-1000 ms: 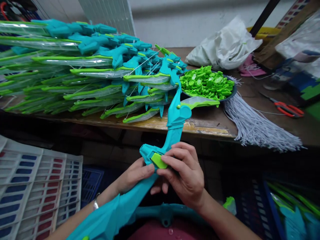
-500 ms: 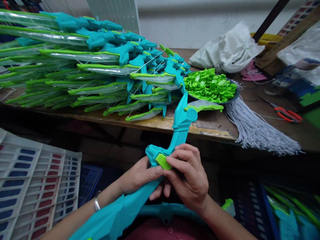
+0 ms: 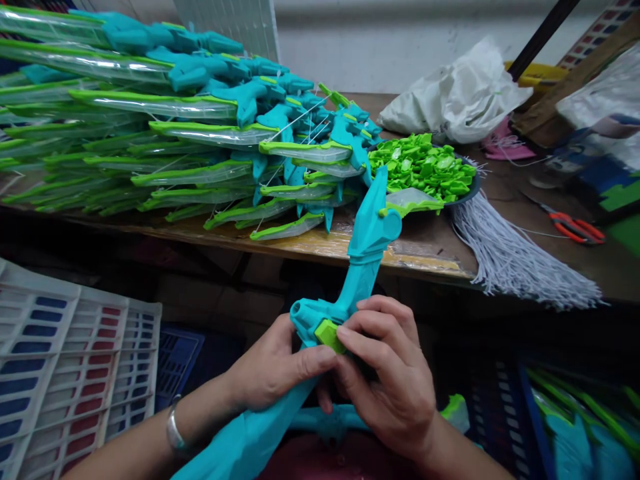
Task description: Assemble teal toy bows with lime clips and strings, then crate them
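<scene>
fingers: right hand (image 3: 395, 380) pinched on green clip (image 3: 329, 335); left hand (image 3: 273, 367) clamped round teal bow (image 3: 363, 267)
handling: likely light, stiff plastic; hold at mid-grip

On the table (image 3: 430, 243), a bowl of clips (image 3: 469, 187) sits between stacked bows (image 3: 200, 133) leftward and a cord bundle (image 3: 515, 257) rightward

Bright tabletop, dim below, warped edges

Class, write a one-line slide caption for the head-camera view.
Left hand grips a teal bow while right hand holds a green clip against it, below a table piled with bows.
</scene>
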Available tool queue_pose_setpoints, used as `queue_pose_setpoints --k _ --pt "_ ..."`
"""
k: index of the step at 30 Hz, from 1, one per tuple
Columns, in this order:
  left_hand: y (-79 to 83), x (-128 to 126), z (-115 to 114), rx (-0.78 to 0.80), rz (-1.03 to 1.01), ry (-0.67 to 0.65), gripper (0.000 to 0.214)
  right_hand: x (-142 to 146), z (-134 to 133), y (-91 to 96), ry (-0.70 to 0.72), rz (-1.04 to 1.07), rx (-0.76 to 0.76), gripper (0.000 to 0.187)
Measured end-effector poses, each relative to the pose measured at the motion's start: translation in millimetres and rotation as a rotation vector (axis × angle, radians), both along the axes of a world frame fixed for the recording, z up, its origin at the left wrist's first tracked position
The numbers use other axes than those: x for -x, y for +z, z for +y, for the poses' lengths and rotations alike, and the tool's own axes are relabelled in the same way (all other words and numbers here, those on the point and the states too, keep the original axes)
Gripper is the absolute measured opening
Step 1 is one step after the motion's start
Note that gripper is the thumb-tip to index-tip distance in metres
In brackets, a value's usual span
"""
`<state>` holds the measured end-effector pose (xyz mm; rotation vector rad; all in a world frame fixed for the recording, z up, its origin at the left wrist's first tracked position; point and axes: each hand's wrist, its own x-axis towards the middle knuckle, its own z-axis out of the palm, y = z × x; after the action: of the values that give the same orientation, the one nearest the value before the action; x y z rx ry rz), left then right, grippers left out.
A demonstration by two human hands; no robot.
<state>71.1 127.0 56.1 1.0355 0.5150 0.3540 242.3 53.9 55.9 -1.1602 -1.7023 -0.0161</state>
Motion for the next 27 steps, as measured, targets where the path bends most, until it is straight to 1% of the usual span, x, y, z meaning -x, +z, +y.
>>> queue_pose_setpoints --k 3,7,10,13,14,16,18,20,21,23,24,26,27 --pt "0.4 -0.4 -2.0 0.008 0.005 -0.014 0.042 -1.1 -2.8 -2.1 -0.004 -0.020 -0.024 0.028" --pt "-3.0 -1.7 -5.3 0.045 0.009 -0.011 0.046 -3.8 -7.0 -7.0 -0.018 -0.031 -0.042 0.029" --pt "-5.1 -2.9 -7.0 0.072 0.006 -0.040 0.049 -5.0 -9.2 -9.2 -0.033 -0.034 -0.044 0.028" --pt "-5.3 -3.2 -7.4 0.063 0.015 -0.078 0.051 -3.6 -9.7 -9.7 -0.027 -0.031 -0.045 0.027" --pt "-4.8 -3.1 -7.1 0.057 0.024 -0.070 0.052 -2.5 -9.6 -9.6 -0.025 -0.024 -0.047 0.027" --pt "-2.6 -2.7 -5.9 0.013 0.055 -0.010 0.052 -0.4 -9.5 -9.2 -0.033 -0.014 -0.042 0.027" --pt "1.0 -1.7 -3.7 -0.082 0.099 0.059 0.047 0.7 -10.1 -8.9 -0.048 -0.018 -0.015 0.024" --pt "5.1 0.7 -1.1 -0.159 0.149 0.079 0.042 0.1 -12.2 -9.7 -0.047 -0.044 0.022 0.021" --pt "7.1 2.5 0.0 -0.173 0.178 0.070 0.041 -0.6 -13.8 -10.9 -0.040 -0.057 0.039 0.021" --pt "10.5 7.2 2.0 -0.150 0.238 0.044 0.041 -1.4 -17.6 -15.1 -0.043 -0.050 0.047 0.027" --pt "12.1 9.9 2.7 -0.141 0.264 0.034 0.042 -1.0 -19.3 -17.8 -0.063 -0.016 0.049 0.034" --pt "15.0 15.2 3.9 -0.159 0.293 0.026 0.045 2.2 -21.2 -22.7 -0.135 0.136 0.100 0.055" --pt "16.5 17.3 4.4 -0.177 0.297 0.029 0.044 5.0 -20.8 -24.3 -0.160 0.252 0.162 0.067"
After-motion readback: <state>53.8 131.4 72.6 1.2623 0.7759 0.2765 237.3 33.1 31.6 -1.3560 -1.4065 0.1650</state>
